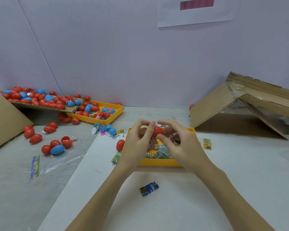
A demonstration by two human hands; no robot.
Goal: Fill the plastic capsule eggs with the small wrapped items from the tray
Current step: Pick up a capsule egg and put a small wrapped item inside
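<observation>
A red capsule egg (157, 131) is held between both hands above the yellow tray (158, 162). My left hand (138, 144) grips it from the left with curled fingers. My right hand (177, 144) pinches it from the right with thumb and forefinger. Small wrapped items (160, 153) lie in the tray under the hands, partly hidden. Another red egg (120, 145) stands just left of the tray. A blue wrapped packet (149, 190) lies on the white sheet near me.
A second yellow tray (114, 114) at the back left holds red and blue eggs. A cardboard flap (40, 106) carries many more. Loose eggs (57, 146) and a clear bag (60, 162) lie left. An open cardboard box (240, 114) stands right. A yellow packet (207, 143) lies beside the tray.
</observation>
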